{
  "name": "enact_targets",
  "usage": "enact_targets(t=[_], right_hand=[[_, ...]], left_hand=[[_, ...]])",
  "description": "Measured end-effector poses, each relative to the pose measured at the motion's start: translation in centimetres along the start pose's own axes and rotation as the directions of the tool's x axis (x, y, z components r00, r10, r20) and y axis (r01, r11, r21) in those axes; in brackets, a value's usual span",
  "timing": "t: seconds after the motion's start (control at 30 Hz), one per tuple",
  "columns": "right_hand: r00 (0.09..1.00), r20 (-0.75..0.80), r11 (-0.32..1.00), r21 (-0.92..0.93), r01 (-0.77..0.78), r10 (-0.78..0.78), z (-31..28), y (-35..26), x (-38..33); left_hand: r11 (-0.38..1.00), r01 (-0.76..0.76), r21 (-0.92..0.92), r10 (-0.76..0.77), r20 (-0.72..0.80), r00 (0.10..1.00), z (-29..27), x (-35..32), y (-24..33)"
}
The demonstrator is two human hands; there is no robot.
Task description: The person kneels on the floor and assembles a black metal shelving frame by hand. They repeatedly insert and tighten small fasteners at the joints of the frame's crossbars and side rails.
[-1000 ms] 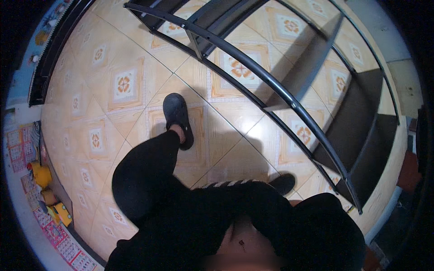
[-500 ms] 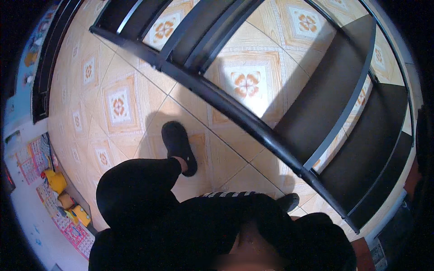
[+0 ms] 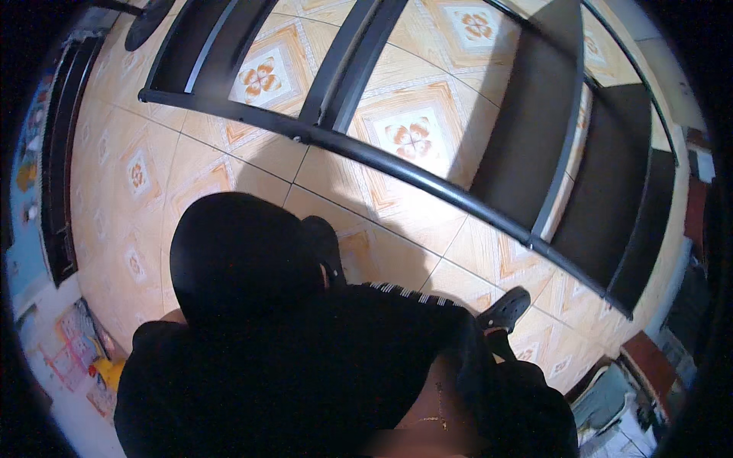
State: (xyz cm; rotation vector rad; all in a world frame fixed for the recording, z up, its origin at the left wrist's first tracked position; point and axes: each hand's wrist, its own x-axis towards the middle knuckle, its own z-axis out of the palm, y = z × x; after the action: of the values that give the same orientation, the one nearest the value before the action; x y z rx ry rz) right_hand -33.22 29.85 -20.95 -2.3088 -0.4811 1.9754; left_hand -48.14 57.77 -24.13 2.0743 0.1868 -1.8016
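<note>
Neither of my hands shows. At the left, a small strip of skin (image 3: 175,315) appears between black cloth and my raised knee, but I cannot tell which part of the arm or leg it is. A black metal rack (image 3: 412,174) with dark, wide slats lies across the floor ahead of me, its long tube slanting down from far left to near right. My legs in black trousers (image 3: 237,252) are bent close to it. Two dark clogs, the right one (image 3: 508,308) near the tube, stand on the floor.
The tiled floor (image 3: 137,179) has brown flower patterns. A yellow toy-like thing (image 3: 111,374) sits by the left wall with colourful sheets (image 3: 72,351). Along the far left runs a dark frame (image 3: 61,168). A dark round-ended object (image 3: 149,27) stands beyond the rack. Greyish cloth-like items (image 3: 607,397) lie at right.
My view has turned and moved, so the rack's tube looks flatter and higher. My left knee covers more of the left clog, and the right clog shows more fully.
</note>
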Motion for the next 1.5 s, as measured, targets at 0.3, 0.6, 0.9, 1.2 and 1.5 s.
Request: enact_targets(t=[0.3, 0.6, 0.9, 1.2, 1.5], right_hand=[[0.978, -0.209, 0.997, -0.076, -0.001, -0.015, 1.5, -1.7, -4.2], [0.500, -0.779, 0.884, -0.142, 0.446, -0.377, -14.3, -17.5, -17.5], [0.306, -0.832, 0.335, 0.155, 0.929, -0.463, -13.3, -27.4, -18.1], [0.174, -0.910, 0.293, 0.061, 0.954, -0.377, -17.9, -31.9, -10.0], [0.093, -0.948, 0.360, -0.024, 0.932, -0.304, -18.9, -34.2, -7.7]], left_hand=[[0.986, -0.070, -0.149, 0.023, -0.295, 0.955, 2.1, -5.5, -10.4], [0.443, -0.822, -0.357, -0.611, -0.792, 0.015, -3.7, -27.0, -22.6], [0.844, -0.536, 0.012, -0.065, -0.990, -0.125, -15.5, -48.4, -8.9], [0.977, -0.109, 0.182, 0.206, -0.937, 0.282, -28.7, -33.6, -6.2], [0.959, -0.080, 0.271, 0.276, -0.836, 0.474, -34.2, -28.9, -5.5]])
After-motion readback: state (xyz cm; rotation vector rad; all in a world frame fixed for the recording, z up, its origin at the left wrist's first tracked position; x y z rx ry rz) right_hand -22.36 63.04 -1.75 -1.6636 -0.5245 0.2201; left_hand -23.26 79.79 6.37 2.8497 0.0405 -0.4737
